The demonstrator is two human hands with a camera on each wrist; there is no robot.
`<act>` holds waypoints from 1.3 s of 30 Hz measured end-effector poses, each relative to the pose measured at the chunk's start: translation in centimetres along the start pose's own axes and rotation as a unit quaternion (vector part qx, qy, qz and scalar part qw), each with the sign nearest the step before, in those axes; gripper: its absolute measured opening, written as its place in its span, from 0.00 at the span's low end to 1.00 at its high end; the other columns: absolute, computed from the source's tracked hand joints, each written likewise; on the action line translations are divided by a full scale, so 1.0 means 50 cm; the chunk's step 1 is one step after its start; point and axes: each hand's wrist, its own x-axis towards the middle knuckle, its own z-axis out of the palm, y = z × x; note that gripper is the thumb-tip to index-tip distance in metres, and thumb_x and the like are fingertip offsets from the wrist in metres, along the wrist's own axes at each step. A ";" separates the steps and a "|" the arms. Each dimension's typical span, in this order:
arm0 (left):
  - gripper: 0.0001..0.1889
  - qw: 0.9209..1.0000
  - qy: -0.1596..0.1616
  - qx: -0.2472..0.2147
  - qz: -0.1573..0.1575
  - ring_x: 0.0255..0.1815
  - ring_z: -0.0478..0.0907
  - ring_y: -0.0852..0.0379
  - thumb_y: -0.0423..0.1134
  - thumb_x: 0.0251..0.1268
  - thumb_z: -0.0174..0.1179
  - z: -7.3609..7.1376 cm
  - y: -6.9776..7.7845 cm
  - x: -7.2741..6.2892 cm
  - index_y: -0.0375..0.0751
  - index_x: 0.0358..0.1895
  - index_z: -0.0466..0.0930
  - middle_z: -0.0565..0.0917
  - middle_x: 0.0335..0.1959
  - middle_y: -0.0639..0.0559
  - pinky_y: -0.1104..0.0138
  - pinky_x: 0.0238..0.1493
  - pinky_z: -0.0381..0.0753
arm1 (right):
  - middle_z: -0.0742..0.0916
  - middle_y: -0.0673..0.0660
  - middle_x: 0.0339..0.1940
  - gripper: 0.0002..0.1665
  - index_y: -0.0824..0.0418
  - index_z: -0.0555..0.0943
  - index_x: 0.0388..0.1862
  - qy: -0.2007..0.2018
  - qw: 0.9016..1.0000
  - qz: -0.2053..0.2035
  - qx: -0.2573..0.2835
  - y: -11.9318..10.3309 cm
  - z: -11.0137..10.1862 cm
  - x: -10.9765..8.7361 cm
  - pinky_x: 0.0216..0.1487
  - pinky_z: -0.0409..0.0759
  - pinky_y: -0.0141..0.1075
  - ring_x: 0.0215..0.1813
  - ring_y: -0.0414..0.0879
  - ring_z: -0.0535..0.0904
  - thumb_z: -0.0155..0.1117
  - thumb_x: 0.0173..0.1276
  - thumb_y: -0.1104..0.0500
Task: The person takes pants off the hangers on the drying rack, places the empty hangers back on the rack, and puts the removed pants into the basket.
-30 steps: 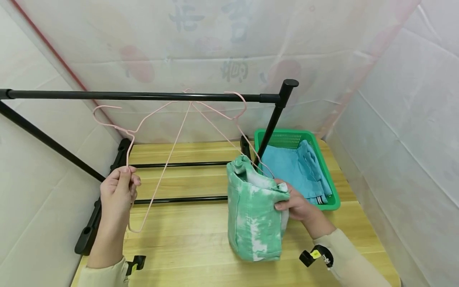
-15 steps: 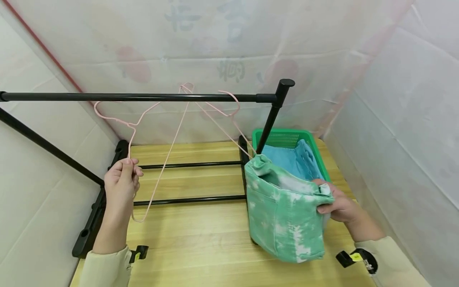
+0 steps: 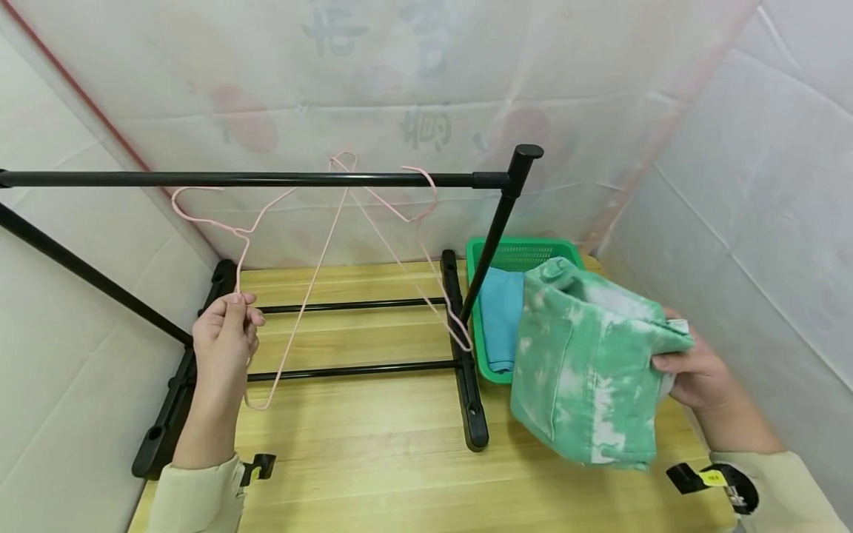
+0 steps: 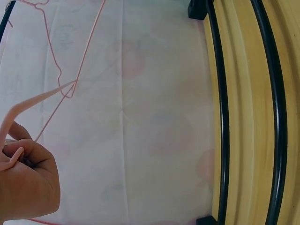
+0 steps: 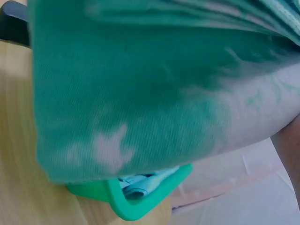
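My left hand (image 3: 226,333) pinches one arm of a pink wire hanger (image 3: 293,348), whose hook points left below the rail. A second pink hanger (image 3: 445,285) is at the rail further right; the two overlap near the rail's middle. On the right, my right hand (image 3: 700,370) grips a folded green-and-white tie-dye garment (image 3: 586,370) by its upper right corner, thumb in front and the other fingers hidden behind. Its top edge gapes open and a side seam shows. In the right wrist view the garment (image 5: 131,103) fills most of the frame and hides that hand's fingers.
The black rack's rail (image 3: 266,179) crosses in front of me, with an upright post (image 3: 496,229) and a foot (image 3: 473,414) at right. Behind the garment, a green basket (image 3: 476,255) holds folded blue cloth (image 3: 501,318). Plastic-like white sheeting (image 3: 753,192) encloses the wooden table (image 3: 373,459).
My right hand has carried the garment rightward, away from the right hanger's end, over part of the basket. That hanger now shows bare. My left hand has shifted only slightly.
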 end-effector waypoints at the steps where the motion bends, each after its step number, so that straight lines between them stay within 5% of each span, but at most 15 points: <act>1: 0.15 1.000 -0.001 -0.001 0.000 0.14 0.62 0.64 0.45 0.78 0.51 0.000 0.000 0.000 0.34 0.43 0.76 0.77 0.20 0.53 0.74 0.10 0.57 | 0.77 0.69 0.62 0.34 0.74 0.59 0.71 0.001 1.000 -0.008 0.008 -0.003 -0.003 0.003 0.57 0.82 0.47 0.61 0.60 0.79 0.33 0.66 0.85; 21: 0.18 0.999 -0.033 0.039 0.003 0.11 0.58 0.63 0.48 0.78 0.52 -0.022 -0.011 -0.017 0.33 0.42 0.75 0.78 0.19 0.54 0.66 0.10 0.49 | 0.74 0.70 0.62 0.32 0.71 0.64 0.66 0.085 0.991 -0.016 0.101 -0.016 -0.059 0.017 0.62 0.77 0.55 0.65 0.65 0.74 0.21 0.70 0.83; 29: 0.18 0.993 -0.046 0.092 0.050 0.09 0.56 0.61 0.47 0.78 0.50 -0.047 0.007 -0.044 0.33 0.40 0.77 0.78 0.18 0.53 0.63 0.09 0.49 | 0.72 0.68 0.68 0.35 0.67 0.59 0.73 0.153 0.981 0.032 0.112 -0.027 -0.075 0.048 0.64 0.75 0.55 0.69 0.64 0.72 0.16 0.73 0.80; 39: 0.16 0.987 -0.093 0.112 0.067 0.08 0.54 0.60 0.44 0.80 0.48 -0.082 0.028 -0.070 0.33 0.41 0.77 0.78 0.19 0.54 0.60 0.08 0.46 | 0.77 0.66 0.65 0.35 0.63 0.62 0.73 0.220 0.970 0.063 0.084 -0.035 -0.085 0.083 0.60 0.78 0.53 0.64 0.62 0.77 0.21 0.74 0.80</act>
